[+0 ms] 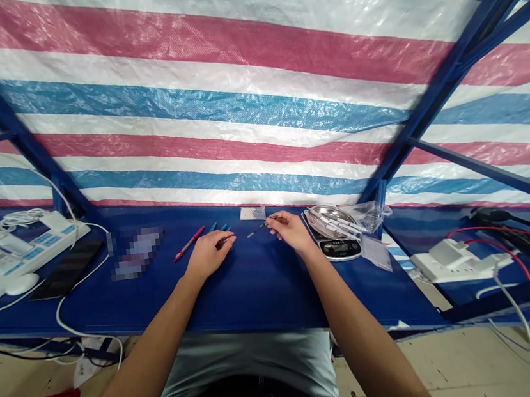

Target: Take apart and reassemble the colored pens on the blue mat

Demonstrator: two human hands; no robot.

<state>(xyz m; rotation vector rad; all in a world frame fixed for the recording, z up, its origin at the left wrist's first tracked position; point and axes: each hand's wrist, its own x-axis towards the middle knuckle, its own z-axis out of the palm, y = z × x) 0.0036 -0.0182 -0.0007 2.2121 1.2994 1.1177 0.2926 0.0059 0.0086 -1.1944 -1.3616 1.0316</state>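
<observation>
My left hand (209, 255) rests on the blue tabletop (258, 296), its fingers closed on a short dark pen part (225, 242). Just beyond those fingers lie several teal pens (220, 228). Farther left is a red pen (189, 243). My right hand (289, 231) pinches a slim pen (256, 230) whose tip points toward my left hand. A small clear packet (252, 213) lies at the table's far edge, between my hands.
A digital kitchen scale (335, 249) carries a metal bowl (330, 218) of white pen-like parts beside a clear plastic bag (373, 216). Left stand a black phone (68, 268), a blurred object (136, 253) and a white power strip (25, 250). Blue frame bars and a striped tarpaulin (214, 101) stand behind.
</observation>
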